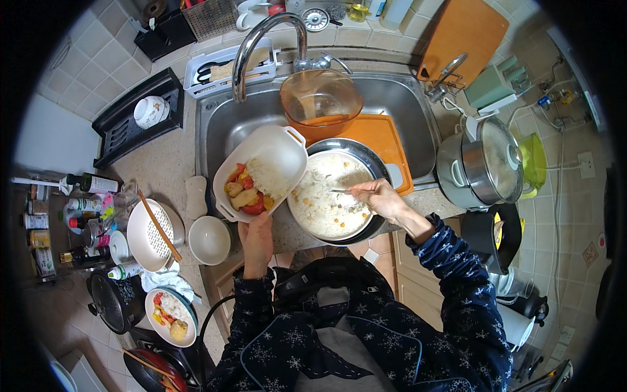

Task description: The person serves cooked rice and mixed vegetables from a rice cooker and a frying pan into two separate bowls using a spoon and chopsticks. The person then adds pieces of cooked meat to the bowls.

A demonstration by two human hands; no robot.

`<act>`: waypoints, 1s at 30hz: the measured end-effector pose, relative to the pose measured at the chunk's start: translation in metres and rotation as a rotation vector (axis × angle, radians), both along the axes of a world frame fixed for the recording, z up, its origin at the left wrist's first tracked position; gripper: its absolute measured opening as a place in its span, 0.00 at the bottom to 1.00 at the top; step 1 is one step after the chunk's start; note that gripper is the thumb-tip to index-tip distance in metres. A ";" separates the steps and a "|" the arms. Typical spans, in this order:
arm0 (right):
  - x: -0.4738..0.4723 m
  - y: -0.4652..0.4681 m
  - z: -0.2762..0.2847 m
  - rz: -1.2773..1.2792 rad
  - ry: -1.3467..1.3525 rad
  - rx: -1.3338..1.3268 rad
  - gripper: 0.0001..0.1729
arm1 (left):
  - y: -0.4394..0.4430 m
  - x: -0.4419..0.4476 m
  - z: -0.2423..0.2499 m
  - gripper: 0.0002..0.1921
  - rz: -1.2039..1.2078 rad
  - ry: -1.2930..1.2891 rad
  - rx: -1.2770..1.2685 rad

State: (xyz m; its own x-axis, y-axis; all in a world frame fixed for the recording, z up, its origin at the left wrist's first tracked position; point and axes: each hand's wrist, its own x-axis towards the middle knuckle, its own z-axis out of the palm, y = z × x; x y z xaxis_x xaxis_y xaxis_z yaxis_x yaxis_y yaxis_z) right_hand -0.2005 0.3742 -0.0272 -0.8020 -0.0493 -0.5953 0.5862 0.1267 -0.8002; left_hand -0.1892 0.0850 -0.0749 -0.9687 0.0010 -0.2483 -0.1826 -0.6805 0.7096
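My left hand (257, 240) grips the near end of a white oval dish (281, 147), tilted beside the rice pot. Cooked rice (267, 179) and pieces of red and yellow vegetables (250, 193) lie in the dish's lower part. My right hand (379, 198) holds the handle of a metal utensil (340, 191), probably a spoon, over a round pot of rice (333, 215) dotted with small orange-brown pieces. The utensil's head is hard to make out against the rice. The pot's dark outer rim (377, 235) shows around its pale inner wall.
Behind the pot, an amber glass bowl (321, 98) and orange cutting board (392, 142) sit at the sink (225, 127) under a curved faucet (240, 59). Left stand a small bowl (209, 240), a white colander (147, 230) with chopsticks and a filled plate (171, 318); right, a steamer (477, 161).
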 end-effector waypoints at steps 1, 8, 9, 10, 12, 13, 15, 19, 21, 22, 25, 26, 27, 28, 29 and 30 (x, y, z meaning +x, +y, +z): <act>0.001 -0.001 0.002 -0.025 -0.017 -0.045 0.10 | 0.000 -0.001 0.001 0.31 -0.003 -0.005 0.003; 0.013 0.007 0.017 -0.156 -0.084 -0.200 0.11 | 0.005 -0.003 0.012 0.31 0.018 0.065 -0.002; 0.017 0.011 0.020 -0.169 -0.087 -0.212 0.11 | 0.005 -0.002 0.014 0.31 0.022 0.063 0.001; 0.022 0.016 0.024 -0.181 -0.091 -0.223 0.11 | 0.005 -0.001 0.017 0.31 0.027 0.061 0.003; 0.030 0.022 0.029 -0.184 -0.068 -0.217 0.12 | 0.005 0.001 0.021 0.31 -0.011 0.034 0.020; 0.033 0.022 0.030 -0.212 -0.097 -0.153 0.12 | 0.005 0.001 0.022 0.30 -0.024 0.026 0.032; 0.037 0.021 0.034 -0.237 -0.091 -0.099 0.12 | 0.008 0.001 0.023 0.30 -0.041 0.020 0.030; 0.047 0.021 0.065 -0.250 -0.013 -0.018 0.12 | 0.014 0.000 0.022 0.29 -0.033 -0.010 -0.008; 0.048 0.018 0.086 -0.255 0.078 -0.026 0.11 | 0.017 0.002 0.022 0.29 -0.046 0.016 -0.012; 0.048 0.015 0.096 -0.235 0.137 -0.020 0.11 | 0.019 0.003 0.023 0.28 -0.053 0.018 -0.024; 0.040 -0.008 0.108 -0.080 0.535 0.149 0.11 | 0.026 0.007 0.027 0.29 -0.087 0.021 -0.014; 0.033 -0.022 0.105 -0.056 0.688 0.249 0.12 | 0.029 0.008 0.029 0.29 -0.099 0.021 -0.005; 0.031 -0.031 0.104 -0.011 0.671 0.351 0.12 | 0.032 0.009 0.030 0.30 -0.103 0.027 0.009; 0.024 -0.046 0.098 0.035 0.845 0.493 0.12 | 0.035 0.010 0.032 0.30 -0.121 0.029 0.017; 0.018 -0.060 0.091 0.078 1.000 0.628 0.13 | 0.037 0.011 0.034 0.30 -0.132 0.036 0.030; 0.015 -0.068 0.088 0.213 1.041 0.790 0.16 | 0.038 0.012 0.036 0.30 -0.137 0.046 0.046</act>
